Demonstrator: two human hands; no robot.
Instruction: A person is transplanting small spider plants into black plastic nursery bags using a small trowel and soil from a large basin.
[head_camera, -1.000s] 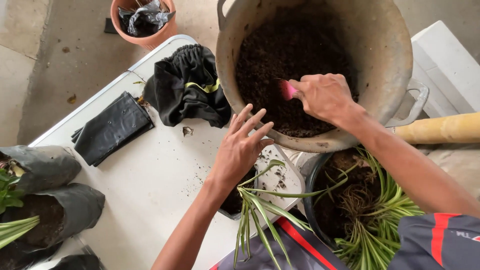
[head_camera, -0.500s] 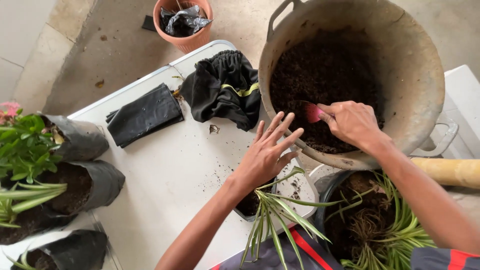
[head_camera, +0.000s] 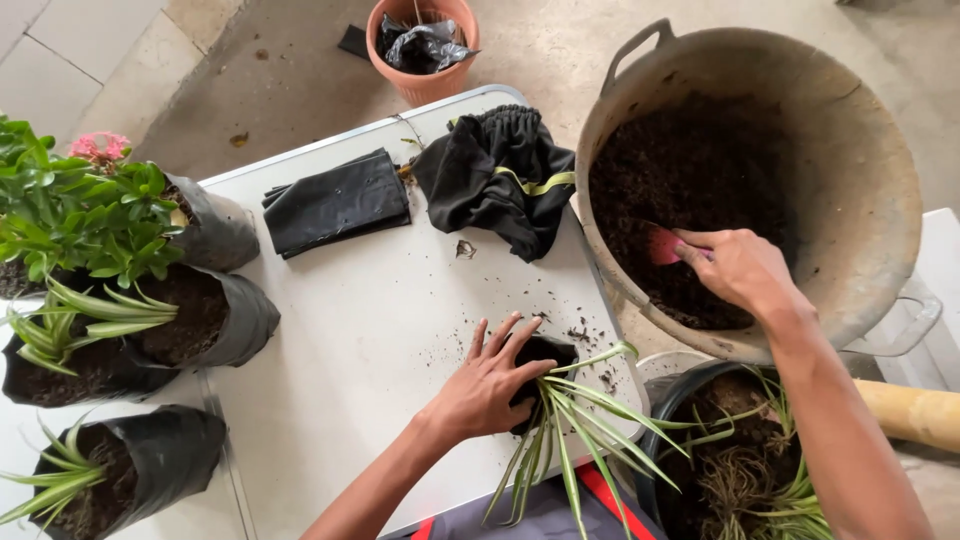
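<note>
Left hand (head_camera: 490, 385) spread flat, fingers splayed, pressing on small black grow bag (head_camera: 540, 375) with striped-leaf seedling (head_camera: 575, 420), near front right edge of white table (head_camera: 370, 330). Right hand (head_camera: 735, 268) clenched round pink scoop (head_camera: 662, 245), blade dug into soil inside big grey tub (head_camera: 850, 200) just off table's right edge. Bag mouth mostly hidden under palm, probably open. Best done: keep bag pinned upright, mouth toward tub, lift modest scoopfuls, carry low over rim to avoid more crumbs on table. Potted plants (head_camera: 110, 260) along left edge, folded black bags (head_camera: 335, 200) at back.
</note>
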